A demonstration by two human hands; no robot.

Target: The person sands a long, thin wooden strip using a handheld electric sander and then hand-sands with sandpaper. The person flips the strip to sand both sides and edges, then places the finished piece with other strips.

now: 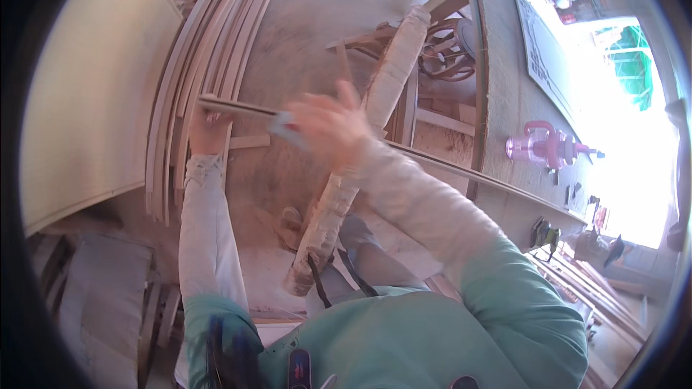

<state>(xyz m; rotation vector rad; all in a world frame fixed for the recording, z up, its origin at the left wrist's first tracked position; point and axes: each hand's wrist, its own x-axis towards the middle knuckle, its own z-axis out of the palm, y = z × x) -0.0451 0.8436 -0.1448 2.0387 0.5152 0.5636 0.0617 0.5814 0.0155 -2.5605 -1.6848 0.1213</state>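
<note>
Strong daylight pours in from the right, where an opening is blown out to pure white and washes over the workbench edge and the pink bottle. The floor and the stacked wooden strips are evenly lit with soft, weak shadows. The right hand is smeared by motion blur; the left hand is sharper. A black fisheye rim frames the view, and straight edges bow strongly toward it.
</note>
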